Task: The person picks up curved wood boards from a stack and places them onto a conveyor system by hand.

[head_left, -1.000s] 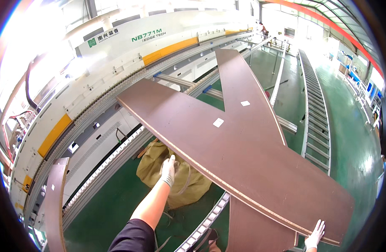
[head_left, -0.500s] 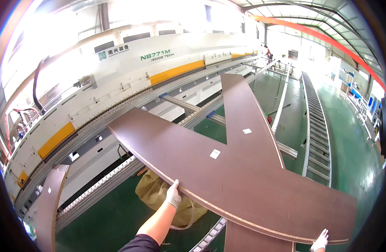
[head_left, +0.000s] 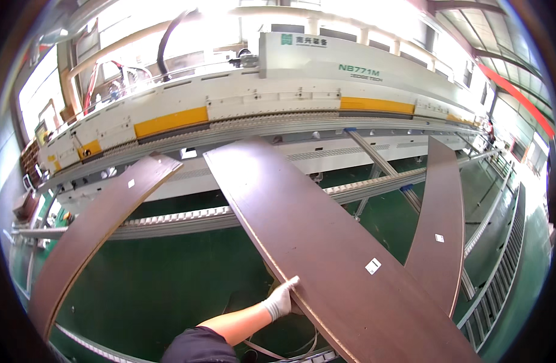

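Observation:
A long dark brown panel (head_left: 314, 242) runs from the machine at the back toward the lower right, with a small white label (head_left: 373, 265) on its top face. My left hand (head_left: 279, 300), in a white glove, grips the panel's left long edge near the bottom of the view. My right hand is out of the picture. A second brown panel (head_left: 441, 224) lies on the roller arms at the right, and a third brown panel (head_left: 96, 227) lies at the left.
A long white and yellow machine (head_left: 260, 103) spans the back. Grey roller conveyor arms (head_left: 187, 216) reach out from it over a green floor (head_left: 169, 284). A roller track (head_left: 501, 284) runs along the right side.
The view has turned left, so the held panel now points at the machine. The left brown panel has come fully into sight. My right hand has left the frame.

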The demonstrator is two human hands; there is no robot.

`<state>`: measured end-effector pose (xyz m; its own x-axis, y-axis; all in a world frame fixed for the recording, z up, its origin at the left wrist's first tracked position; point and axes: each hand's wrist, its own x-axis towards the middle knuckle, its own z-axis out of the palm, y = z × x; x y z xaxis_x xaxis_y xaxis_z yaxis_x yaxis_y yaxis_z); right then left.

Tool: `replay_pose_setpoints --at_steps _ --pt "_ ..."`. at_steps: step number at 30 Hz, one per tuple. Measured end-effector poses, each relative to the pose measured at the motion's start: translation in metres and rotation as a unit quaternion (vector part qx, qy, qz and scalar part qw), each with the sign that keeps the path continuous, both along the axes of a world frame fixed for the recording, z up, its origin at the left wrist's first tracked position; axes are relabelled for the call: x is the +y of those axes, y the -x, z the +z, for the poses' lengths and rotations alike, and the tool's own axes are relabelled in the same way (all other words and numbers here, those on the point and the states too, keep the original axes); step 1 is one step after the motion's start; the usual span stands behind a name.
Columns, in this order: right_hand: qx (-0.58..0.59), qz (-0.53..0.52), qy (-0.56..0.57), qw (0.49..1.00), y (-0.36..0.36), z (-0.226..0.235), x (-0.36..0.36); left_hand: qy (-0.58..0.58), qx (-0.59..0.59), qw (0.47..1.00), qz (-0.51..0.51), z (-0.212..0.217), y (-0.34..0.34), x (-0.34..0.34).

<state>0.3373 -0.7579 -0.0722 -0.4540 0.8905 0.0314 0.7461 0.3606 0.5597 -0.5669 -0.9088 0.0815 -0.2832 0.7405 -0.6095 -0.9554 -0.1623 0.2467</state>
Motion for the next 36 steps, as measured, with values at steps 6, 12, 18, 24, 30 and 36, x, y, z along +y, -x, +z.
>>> replay_pose_setpoints --at_steps 6,12,18,24,30,36 --pt "-0.017 -0.162 -0.025 0.986 0.043 0.019 -0.015 0.031 0.050 0.993 0.102 -0.029 0.006 0.029" --pt "0.152 -0.308 0.062 0.937 0.258 0.176 -0.070 0.043 0.034 0.988 0.147 0.017 -0.005 -0.063" --pt "0.061 -0.197 0.054 0.977 0.210 0.146 -0.060 0.031 -0.005 0.984 0.175 0.023 -0.044 -0.143" --pt "-0.056 0.141 -0.250 0.956 0.124 0.061 -0.002 0.103 0.025 0.983 0.148 0.015 -0.076 -0.232" --pt "0.281 -0.314 0.034 0.906 0.251 0.113 0.008 0.125 0.158 0.978 0.057 -0.001 -0.081 -0.255" --pt "0.491 -0.107 -0.057 0.863 0.324 0.111 -0.010 0.066 0.389 0.860 -0.325 0.000 -0.112 -0.250"
